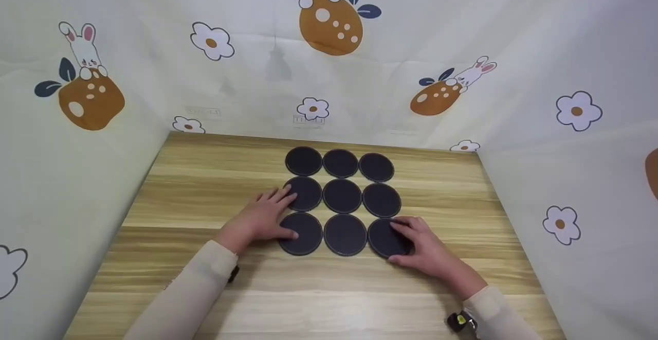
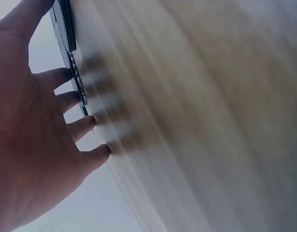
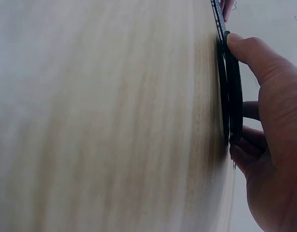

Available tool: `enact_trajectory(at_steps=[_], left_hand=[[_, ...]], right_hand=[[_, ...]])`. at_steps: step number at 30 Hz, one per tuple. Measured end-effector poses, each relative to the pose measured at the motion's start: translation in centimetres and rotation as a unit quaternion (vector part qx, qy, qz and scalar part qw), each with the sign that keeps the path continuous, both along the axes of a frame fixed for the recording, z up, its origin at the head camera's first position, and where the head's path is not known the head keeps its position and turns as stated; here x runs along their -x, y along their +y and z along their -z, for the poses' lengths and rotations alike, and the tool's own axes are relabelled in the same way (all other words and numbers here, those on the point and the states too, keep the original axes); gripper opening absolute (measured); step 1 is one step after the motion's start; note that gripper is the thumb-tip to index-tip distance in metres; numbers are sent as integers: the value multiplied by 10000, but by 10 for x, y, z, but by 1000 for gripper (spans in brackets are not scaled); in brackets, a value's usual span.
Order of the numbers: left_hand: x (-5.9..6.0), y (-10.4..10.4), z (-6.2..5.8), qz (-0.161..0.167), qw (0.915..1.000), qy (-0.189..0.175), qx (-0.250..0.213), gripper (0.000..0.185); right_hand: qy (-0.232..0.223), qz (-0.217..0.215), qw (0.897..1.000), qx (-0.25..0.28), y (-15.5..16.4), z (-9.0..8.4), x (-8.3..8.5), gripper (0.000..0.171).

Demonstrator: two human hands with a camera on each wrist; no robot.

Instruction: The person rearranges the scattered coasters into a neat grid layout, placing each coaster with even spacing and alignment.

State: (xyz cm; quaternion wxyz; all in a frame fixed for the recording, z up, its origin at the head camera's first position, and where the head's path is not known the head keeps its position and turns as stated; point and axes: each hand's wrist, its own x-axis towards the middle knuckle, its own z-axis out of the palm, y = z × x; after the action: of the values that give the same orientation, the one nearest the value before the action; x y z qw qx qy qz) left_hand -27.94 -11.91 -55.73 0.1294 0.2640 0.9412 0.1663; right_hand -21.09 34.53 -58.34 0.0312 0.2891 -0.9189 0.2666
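Round black coasters lie in three rows of three on the wooden table. My left hand (image 1: 262,216) rests with spread fingers at the left side of the grid. Its thumb touches the front-left coaster (image 1: 303,239), and its fingertips touch the middle-left coaster (image 1: 307,194). With thumb and fingers at opposite edges, my right hand (image 1: 424,245) grips the front-right coaster (image 1: 385,238). Seen edge-on in the right wrist view, the gripped coaster (image 3: 234,87) is slightly tilted. A second dark edge shows close beneath it; whether that is another coaster or a reflection, I cannot tell.
The wooden table (image 1: 205,175) extends around the grid on all sides. Printed cloth walls (image 1: 247,83) with rabbits and flowers enclose its back, left and right. A small dark device (image 1: 457,322) sits at the right wrist.
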Motion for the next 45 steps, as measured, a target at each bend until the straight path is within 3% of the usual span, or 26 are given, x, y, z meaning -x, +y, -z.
enact_trajectory(at_steps=[9, 45], left_hand=[[1, 0, 1, 5, 10000, -2, 76, 111], [1, -4, 2, 1, 10000, -30, -91, 112]], right_hand=[[-69, 52, 9993, -360, -5, -5, 2, 83], [-115, 49, 9998, -145, -9, -4, 1, 86]])
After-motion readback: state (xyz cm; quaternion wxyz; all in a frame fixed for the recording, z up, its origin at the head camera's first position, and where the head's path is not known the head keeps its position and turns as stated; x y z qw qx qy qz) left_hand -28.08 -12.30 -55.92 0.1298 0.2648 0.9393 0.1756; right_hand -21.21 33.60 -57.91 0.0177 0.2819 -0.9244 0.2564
